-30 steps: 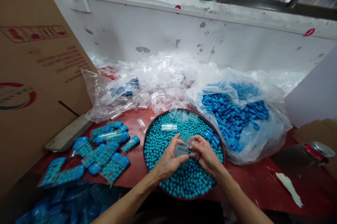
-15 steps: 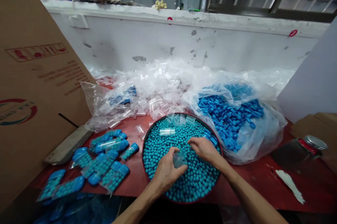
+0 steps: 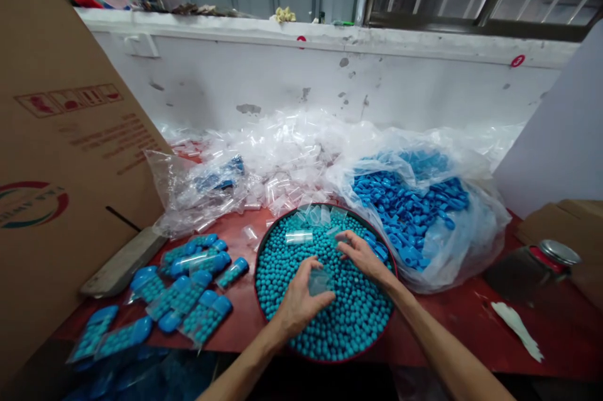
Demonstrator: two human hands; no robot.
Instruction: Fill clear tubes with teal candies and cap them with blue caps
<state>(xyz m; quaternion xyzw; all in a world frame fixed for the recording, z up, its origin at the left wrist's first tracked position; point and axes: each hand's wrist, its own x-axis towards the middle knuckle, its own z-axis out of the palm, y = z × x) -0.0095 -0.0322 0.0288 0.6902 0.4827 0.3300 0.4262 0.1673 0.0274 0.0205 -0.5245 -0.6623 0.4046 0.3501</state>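
A round tub (image 3: pixel 258 300) with a dark red rim is full of small turquoise balls (image 3: pixel 339 325). Over it, my left hand (image 3: pixel 301 297) holds a small clear plastic case (image 3: pixel 319 283) between thumb and fingers. My right hand (image 3: pixel 360 256) hovers over the balls, thumb and fingers apart; a clear piece lies by its fingertips, and I cannot tell whether they touch it. Another clear case (image 3: pixel 298 237) lies on the balls, with several more at the tub's far edge. Some blue caps (image 3: pixel 377 247) rest inside the tub's right side.
Filled cases with blue caps (image 3: pixel 188 291) lie on the red table (image 3: pixel 235 325) at left. Behind are heaped clear cases (image 3: pixel 282 184) and a bag of blue caps (image 3: pixel 414 212). A cardboard box (image 3: pixel 61 137) stands left, a metal-lidded jar (image 3: pixel 541 269) right.
My right hand has shifted slightly away from me and its fingers have spread. My left hand still holds the clear case in nearly the same place. The view has moved slightly.
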